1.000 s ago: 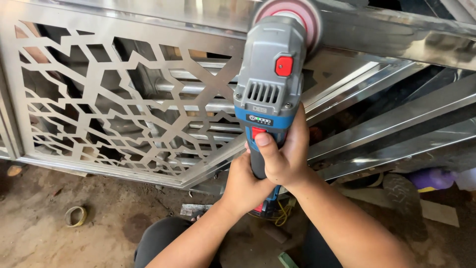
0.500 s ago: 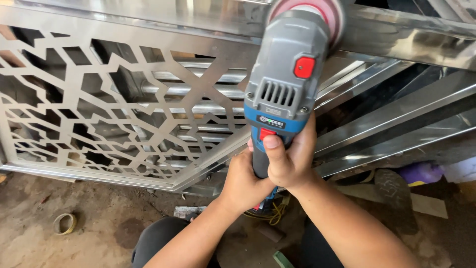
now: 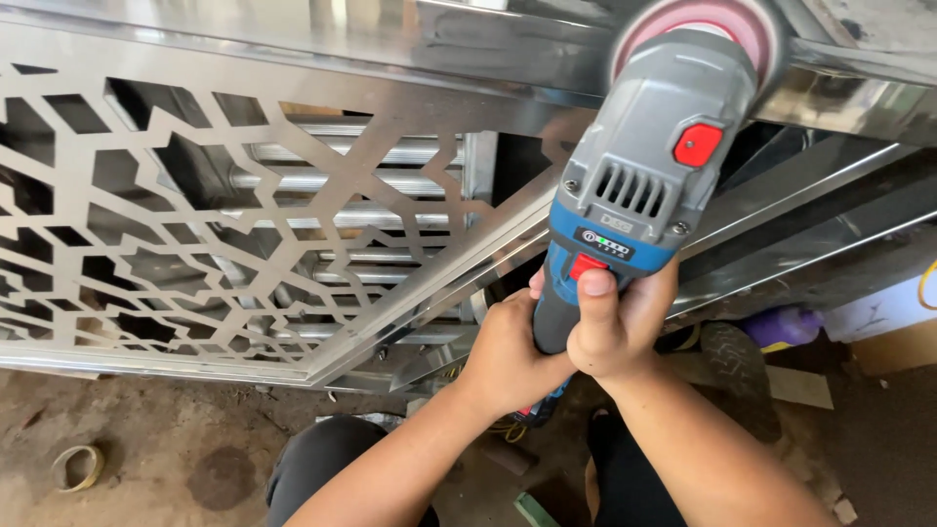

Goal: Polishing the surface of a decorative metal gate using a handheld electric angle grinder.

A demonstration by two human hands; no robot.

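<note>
Both hands grip a grey and blue angle grinder (image 3: pixel 644 176) with a red button on top. My left hand (image 3: pixel 508 353) wraps the lower handle from the left. My right hand (image 3: pixel 617 322) holds the handle from the right, thumb on the red switch. The pink round disc (image 3: pixel 701 21) at the tool's head rests against the shiny steel top rail (image 3: pixel 410 44) of a metal gate frame. A laser-cut patterned steel panel (image 3: pixel 176 224) fills the frame to the left.
Diagonal polished steel bars (image 3: pixel 810 229) run to the right. On the dirt floor lie a roll of tape (image 3: pixel 76 466), a purple object (image 3: pixel 781 327), a cardboard box (image 3: pixel 893 332) and wood scraps. My dark-trousered knees (image 3: pixel 332 468) are below.
The grinder and both hands have shifted to the right along the top rail, and the view has followed rightward. The grip is unchanged.
</note>
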